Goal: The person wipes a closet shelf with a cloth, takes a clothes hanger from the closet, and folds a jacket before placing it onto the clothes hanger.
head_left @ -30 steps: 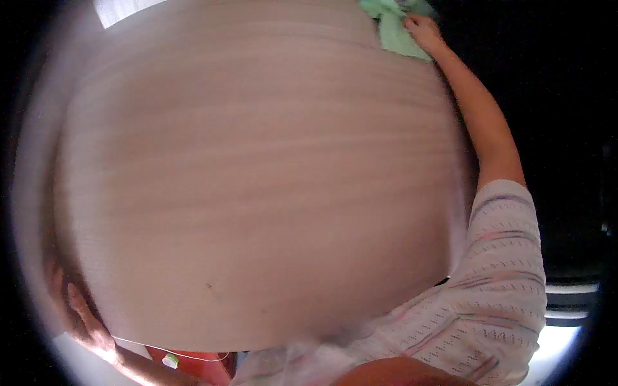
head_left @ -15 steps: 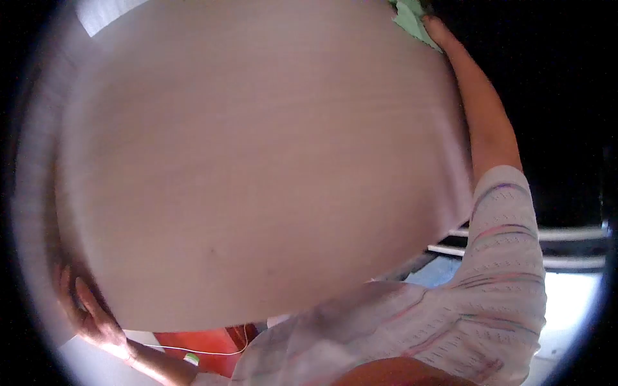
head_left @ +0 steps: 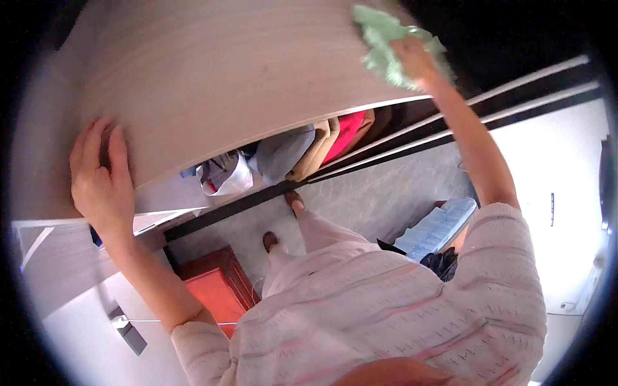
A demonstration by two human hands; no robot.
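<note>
A broad pale wood-grain board [head_left: 244, 71] fills the upper part of the view. Near its right end my right hand [head_left: 414, 59] is closed on a crumpled light green cloth [head_left: 386, 48], which lies against the board. My left hand [head_left: 103, 180] rests at the board's left end near the front edge, holding nothing. Its fingers are stretched out and a little apart, touching the board.
Below the board's front edge are a white container [head_left: 232, 179] with small items and grey, tan and red folded pieces [head_left: 341, 135]. On the floor stand a red box-like piece [head_left: 215, 289] and a light blue covered thing [head_left: 438, 228]. A power socket [head_left: 129, 331] with a white cable is lower left.
The view has tilted down, showing the floor and the things below the board. My right hand and the cloth now appear nearer the board's front edge. My left hand appears higher in view.
</note>
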